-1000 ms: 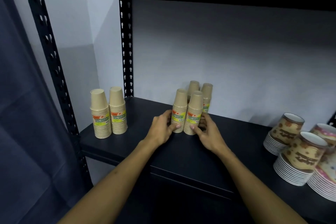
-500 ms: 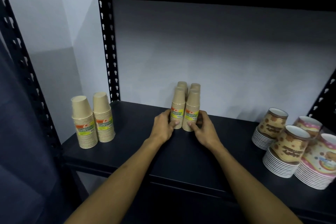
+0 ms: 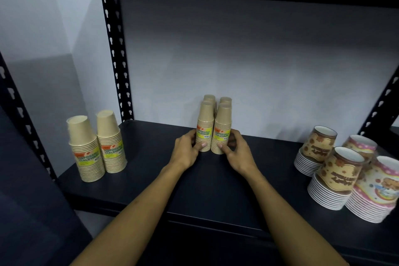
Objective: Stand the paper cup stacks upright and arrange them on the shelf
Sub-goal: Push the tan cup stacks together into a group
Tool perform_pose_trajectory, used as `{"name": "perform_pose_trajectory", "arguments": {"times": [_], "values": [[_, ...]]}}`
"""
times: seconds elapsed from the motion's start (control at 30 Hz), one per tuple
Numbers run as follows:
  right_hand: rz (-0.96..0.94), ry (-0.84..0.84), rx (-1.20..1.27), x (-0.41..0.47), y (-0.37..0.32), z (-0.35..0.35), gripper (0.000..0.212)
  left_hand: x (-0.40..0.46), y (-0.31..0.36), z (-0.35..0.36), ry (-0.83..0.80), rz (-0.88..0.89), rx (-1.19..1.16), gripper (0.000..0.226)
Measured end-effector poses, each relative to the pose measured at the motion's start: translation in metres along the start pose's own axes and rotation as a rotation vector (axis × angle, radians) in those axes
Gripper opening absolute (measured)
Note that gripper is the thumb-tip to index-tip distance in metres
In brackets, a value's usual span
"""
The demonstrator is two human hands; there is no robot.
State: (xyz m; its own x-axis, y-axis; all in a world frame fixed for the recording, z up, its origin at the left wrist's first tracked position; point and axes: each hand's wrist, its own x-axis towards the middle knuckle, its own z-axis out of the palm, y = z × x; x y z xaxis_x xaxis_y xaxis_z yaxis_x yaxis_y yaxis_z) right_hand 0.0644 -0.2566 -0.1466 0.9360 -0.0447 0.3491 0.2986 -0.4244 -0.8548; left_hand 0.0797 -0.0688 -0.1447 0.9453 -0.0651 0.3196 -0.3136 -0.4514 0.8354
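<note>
Our left hand and right hand clasp the front pair of cup stacks, upright near the back wall; two more stand behind, seemingly touching it.

Four tan cup stacks upright (clustered) mid-shelf; two more upright left

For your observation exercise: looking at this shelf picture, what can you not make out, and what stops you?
- Two rear tan cup stacks, head view: only their tops show; the front tan stacks hide the rest.
- Right hand fingertips: hidden behind the front stack.
- Pink patterned cup stack: cut off by the right edge.
- Small print on the left pair's labels: too blurred to read.
- Shelf front edge: too dark to see.
</note>
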Motion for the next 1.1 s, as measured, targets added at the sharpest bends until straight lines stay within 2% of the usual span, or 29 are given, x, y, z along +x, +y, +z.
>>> {"name": "perform_pose_trajectory", "arguments": {"times": [1.1], "values": [[0.014,-0.046,-0.072,-0.009,-0.01,0.001,0.048,-0.007,0.006,-0.002,0.013,-0.067,0.034,0.056]]}}
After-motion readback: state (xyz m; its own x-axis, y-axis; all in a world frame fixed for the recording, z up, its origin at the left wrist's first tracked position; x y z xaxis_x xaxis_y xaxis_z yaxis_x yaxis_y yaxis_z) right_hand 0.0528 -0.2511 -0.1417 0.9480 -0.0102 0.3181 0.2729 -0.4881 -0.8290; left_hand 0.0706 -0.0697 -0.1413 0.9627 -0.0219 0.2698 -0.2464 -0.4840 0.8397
